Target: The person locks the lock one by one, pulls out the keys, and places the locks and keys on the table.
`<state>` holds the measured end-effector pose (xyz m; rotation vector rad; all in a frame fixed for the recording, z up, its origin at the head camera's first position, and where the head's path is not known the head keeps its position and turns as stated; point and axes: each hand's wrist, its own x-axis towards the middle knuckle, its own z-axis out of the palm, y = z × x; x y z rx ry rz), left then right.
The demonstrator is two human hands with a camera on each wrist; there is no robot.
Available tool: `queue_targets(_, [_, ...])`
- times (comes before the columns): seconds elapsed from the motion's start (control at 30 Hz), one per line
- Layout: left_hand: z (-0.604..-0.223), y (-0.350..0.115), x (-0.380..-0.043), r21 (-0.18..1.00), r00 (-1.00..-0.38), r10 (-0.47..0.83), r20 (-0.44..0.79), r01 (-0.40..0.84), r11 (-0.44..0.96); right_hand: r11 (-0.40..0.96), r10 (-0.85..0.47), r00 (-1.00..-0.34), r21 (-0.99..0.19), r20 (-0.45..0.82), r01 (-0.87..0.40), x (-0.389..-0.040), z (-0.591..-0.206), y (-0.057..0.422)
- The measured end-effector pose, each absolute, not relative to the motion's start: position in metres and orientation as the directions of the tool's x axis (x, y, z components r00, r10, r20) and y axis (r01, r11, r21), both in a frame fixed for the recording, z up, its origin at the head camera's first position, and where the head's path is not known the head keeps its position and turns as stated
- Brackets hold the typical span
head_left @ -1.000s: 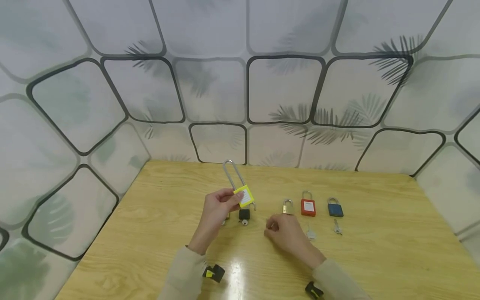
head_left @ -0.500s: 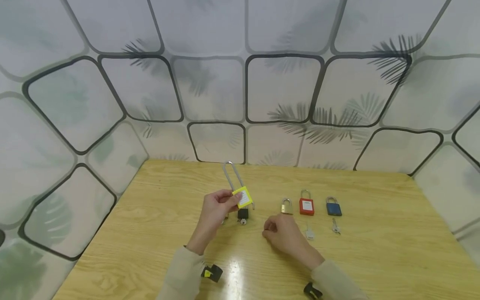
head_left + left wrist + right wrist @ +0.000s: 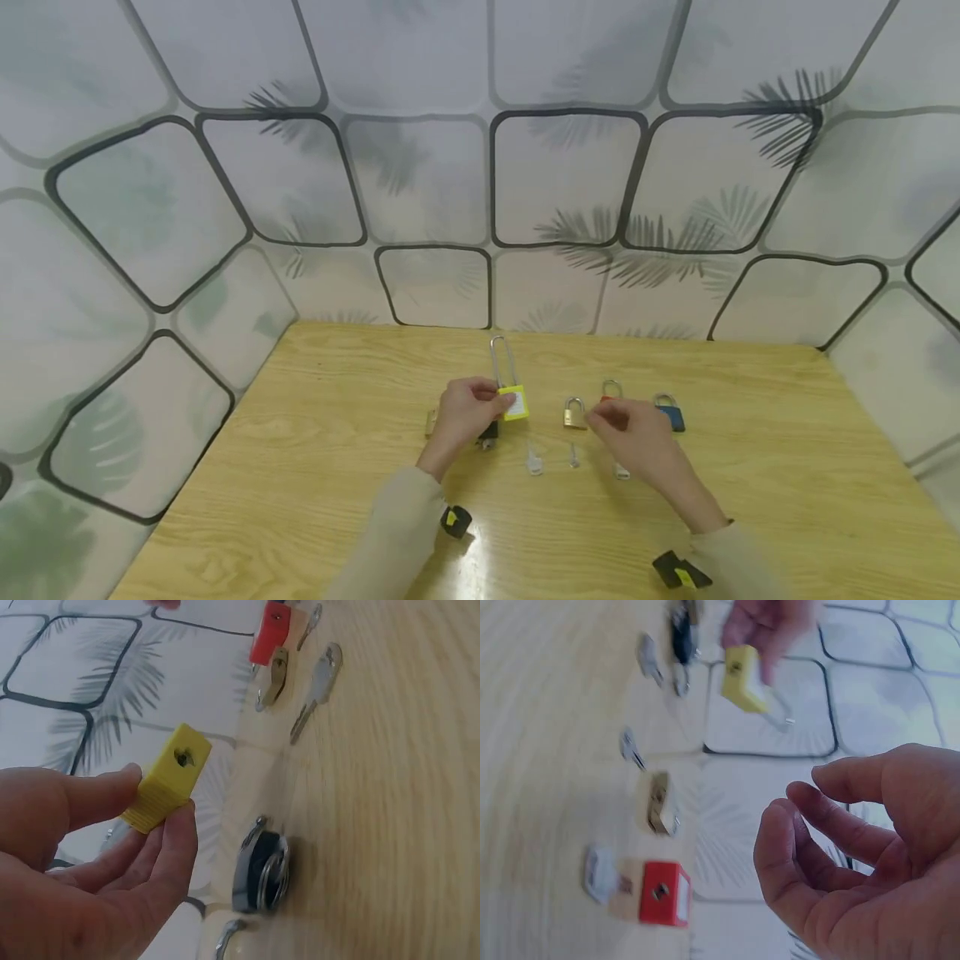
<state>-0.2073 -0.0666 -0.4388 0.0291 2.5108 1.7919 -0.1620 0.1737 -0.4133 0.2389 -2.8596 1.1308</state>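
My left hand [image 3: 468, 412] pinches a yellow padlock [image 3: 514, 402] with a long shackle, holding it up off the table. Its keyhole end shows in the left wrist view, between thumb and fingers [image 3: 180, 847]. My right hand [image 3: 637, 433] is raised with loosely bent fingers and nothing between them, in front of a red padlock [image 3: 660, 892] that it mostly hides in the head view. Just left of this hand stands a brass padlock [image 3: 574, 414] with its key [image 3: 573, 455] before it. Another key [image 3: 534, 463] lies below the yellow padlock.
A blue padlock [image 3: 672, 417] stands at the right. A black padlock [image 3: 259, 870] with a key ring is partly behind my left hand, with another brass padlock [image 3: 431, 422] left of it. The red padlock's key [image 3: 622, 472] lies near my right hand.
My left hand has carried the yellow padlock to the right and slightly down. My right hand has moved right, uncovering two keys and now covering the red padlock.
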Motion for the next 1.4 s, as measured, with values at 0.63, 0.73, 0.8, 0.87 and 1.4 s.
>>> queue_targets(0.63, [-0.450, -0.031, -0.228, 0.753, -0.995, 0.083, -0.056, 0.012, 0.658, 0.712, -0.058, -0.998, -0.699, 0.028, -0.061, -0.162, -0.401, 0.209])
queue_targets(0.73, [-0.451, -0.029, -0.229, 0.743, -0.994, 0.102, -0.049, 0.032, 0.669, 0.715, -0.057, -0.998, -0.696, 0.032, -0.064, -0.162, -0.402, 0.210])
queue_targets(0.8, [-0.451, -0.027, -0.228, 0.751, -0.993, 0.111, -0.035, 0.047, 0.659, 0.717, -0.060, -0.997, -0.693, 0.038, -0.069, -0.162, -0.403, 0.210])
queue_targets(0.87, [-0.452, -0.026, -0.228, 0.756, -0.992, 0.125, -0.025, 0.063, 0.652, 0.716, -0.063, -0.997, -0.694, 0.045, -0.076, -0.162, -0.404, 0.211])
queue_targets(1.4, [-0.446, -0.032, -0.226, 0.713, -0.988, 0.112, 0.107, 0.155, 0.684, 0.729, -0.081, -0.996, -0.680, 0.031, -0.080, -0.163, -0.410, 0.207])
